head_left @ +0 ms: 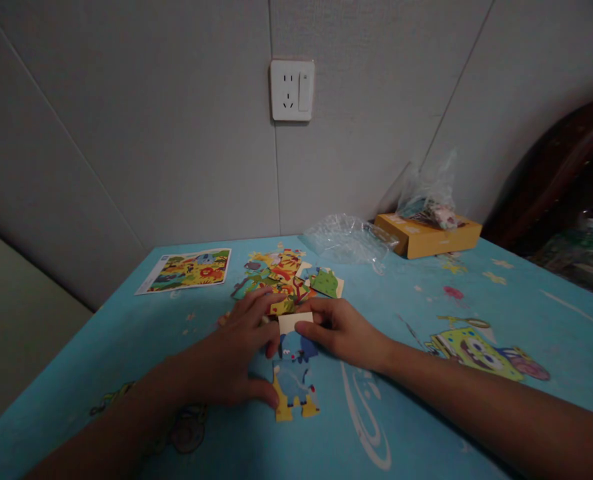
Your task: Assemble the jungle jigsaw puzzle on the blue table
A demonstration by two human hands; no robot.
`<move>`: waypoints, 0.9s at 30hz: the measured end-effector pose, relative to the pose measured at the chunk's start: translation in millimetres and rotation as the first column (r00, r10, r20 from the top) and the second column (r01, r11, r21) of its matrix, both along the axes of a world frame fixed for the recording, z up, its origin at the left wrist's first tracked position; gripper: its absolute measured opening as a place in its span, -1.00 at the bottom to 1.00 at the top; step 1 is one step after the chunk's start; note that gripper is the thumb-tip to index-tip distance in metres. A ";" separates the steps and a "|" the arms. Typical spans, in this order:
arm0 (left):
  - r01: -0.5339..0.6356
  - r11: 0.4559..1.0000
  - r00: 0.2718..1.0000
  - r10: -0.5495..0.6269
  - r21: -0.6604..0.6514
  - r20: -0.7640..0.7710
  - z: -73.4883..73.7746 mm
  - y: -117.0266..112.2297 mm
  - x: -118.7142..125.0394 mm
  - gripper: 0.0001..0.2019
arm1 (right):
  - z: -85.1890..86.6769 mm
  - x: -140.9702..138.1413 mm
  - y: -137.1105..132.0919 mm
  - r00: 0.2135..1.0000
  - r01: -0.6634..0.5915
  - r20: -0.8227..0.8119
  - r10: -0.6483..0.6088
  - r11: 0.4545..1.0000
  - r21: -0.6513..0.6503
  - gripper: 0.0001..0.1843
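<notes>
A partly joined animal jigsaw lies in the middle of the blue table. A blue elephant part lies nearer to me. My left hand rests flat over the puzzle's left side, fingers spread, thumb beside the elephant part. My right hand pinches a small pale puzzle piece between thumb and fingers, just above the elephant part. A green piece lies loose at the puzzle's right edge.
A printed reference picture lies at the far left. A crumpled clear plastic bag and a yellow box with another bag on it stand by the wall. A socket is on the wall. A dark wooden chair stands at right.
</notes>
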State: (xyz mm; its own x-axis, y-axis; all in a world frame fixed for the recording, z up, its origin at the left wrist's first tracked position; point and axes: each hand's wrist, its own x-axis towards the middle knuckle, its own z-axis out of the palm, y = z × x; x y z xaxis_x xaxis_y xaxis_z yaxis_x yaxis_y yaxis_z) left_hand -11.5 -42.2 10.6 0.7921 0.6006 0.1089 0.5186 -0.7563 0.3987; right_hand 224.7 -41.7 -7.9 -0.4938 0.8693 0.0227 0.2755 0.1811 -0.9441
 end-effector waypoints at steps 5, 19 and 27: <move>-0.033 0.999 0.998 0.032 0.021 0.045 -6.5 1.6 -1.5 -0.35 | 2.8 -3.3 -3.1 0.995 -0.002 0.096 -0.013 0.989 0.149 -0.79; 0.063 0.997 0.998 -0.064 0.040 0.025 -1.4 0.8 -0.1 -0.53 | 12.7 -7.9 1.0 0.953 -0.082 0.298 -0.055 0.900 0.428 -0.83; 0.118 0.993 0.989 -0.120 0.028 0.088 0.3 -1.1 2.6 -0.50 | 8.9 -3.0 -2.7 0.945 -0.180 0.327 -0.002 0.832 0.525 -0.73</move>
State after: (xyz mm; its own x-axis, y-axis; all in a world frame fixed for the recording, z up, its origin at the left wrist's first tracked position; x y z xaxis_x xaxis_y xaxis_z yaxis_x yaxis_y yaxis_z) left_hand -8.9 -43.3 10.9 0.8441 0.4995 0.1950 0.3877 -0.8197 0.4216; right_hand 221.7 -44.4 1.1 -0.6293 0.7115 0.3126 0.4857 0.6741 -0.5565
